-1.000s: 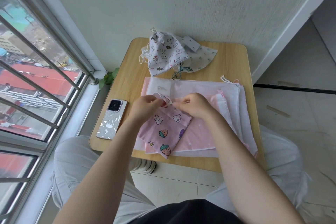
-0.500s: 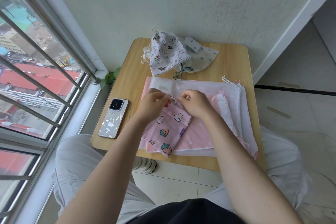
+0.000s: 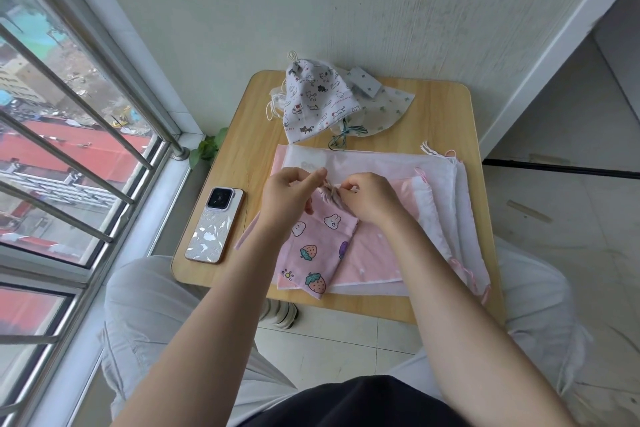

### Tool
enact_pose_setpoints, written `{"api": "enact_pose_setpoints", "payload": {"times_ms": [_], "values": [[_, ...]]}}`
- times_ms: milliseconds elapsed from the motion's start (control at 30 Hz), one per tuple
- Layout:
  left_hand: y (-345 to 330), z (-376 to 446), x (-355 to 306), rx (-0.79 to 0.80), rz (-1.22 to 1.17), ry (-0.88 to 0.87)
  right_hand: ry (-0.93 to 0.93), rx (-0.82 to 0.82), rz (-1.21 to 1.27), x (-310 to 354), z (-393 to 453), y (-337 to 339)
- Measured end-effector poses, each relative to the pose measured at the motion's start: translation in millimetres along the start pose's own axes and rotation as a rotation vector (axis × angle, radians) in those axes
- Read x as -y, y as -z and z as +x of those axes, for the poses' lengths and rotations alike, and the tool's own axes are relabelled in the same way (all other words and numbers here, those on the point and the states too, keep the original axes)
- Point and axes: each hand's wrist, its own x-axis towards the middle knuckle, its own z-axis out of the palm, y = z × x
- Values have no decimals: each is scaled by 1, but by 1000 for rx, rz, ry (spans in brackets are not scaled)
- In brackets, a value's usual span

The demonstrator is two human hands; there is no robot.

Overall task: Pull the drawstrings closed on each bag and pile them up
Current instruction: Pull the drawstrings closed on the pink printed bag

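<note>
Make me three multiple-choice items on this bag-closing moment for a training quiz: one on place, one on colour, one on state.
1. Where does the phone lie?
A. left of the pink printed bag
B. on the cat-print bag
C. on the floor

2. The drawstring at the far pile is:
A. red
B. dark green
C. yellow

3. The pink printed bag's mouth is:
A. spread flat
B. gathered between left hand and right hand
C. knotted to the phone

A: bare table edge beside it. B: green loops show. B: fabric bunches at the fingertips.

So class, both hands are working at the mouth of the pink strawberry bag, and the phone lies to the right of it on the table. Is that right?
Not quite: the head view shows the phone left of the pink bag, by the window. Both the left hand and right hand are at its mouth.
</note>
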Motion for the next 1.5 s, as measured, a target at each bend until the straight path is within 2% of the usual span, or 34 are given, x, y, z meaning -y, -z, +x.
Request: {"api": "enact_pose_setpoints", "payload": {"times_ms": [133, 233, 433, 567, 700, 767, 867, 933, 1000, 1100, 1233, 1500], "values": [[-2, 1, -2, 111, -105, -20, 5, 22, -9, 7, -1, -2], [-4, 1, 1, 178, -69, -9, 3, 21, 3, 8, 1, -2], [-7, 3, 5, 52, 166, -110, 53, 84, 52, 14, 2, 9], [-5, 12, 9, 151, 487, -196, 83, 62, 82, 20, 3, 22], [-5, 11, 4, 295, 611, -227, 120, 58, 190, 32, 5, 26], [-5, 10, 4, 289, 576, -204, 153, 62, 343, 39, 3, 28], [-3, 10, 2, 221, 367, -92, 210, 20, 604, 39, 4, 26], [0, 11, -2, 208, 220, 19, 199, -24, 512, 30, 9, 19], [3, 14, -4, 226, 111, 104, 143, 4, 425, 21, 9, 9], [6, 17, -3, 251, 69, 174, 118, 13, 380, 16, 4, 1], [9, 20, 1, 276, 41, 216, 169, -22, 290, 16, 6, 1], [13, 20, 1, 218, 77, 177, 201, 76, 198, 9, 8, 9]]}}
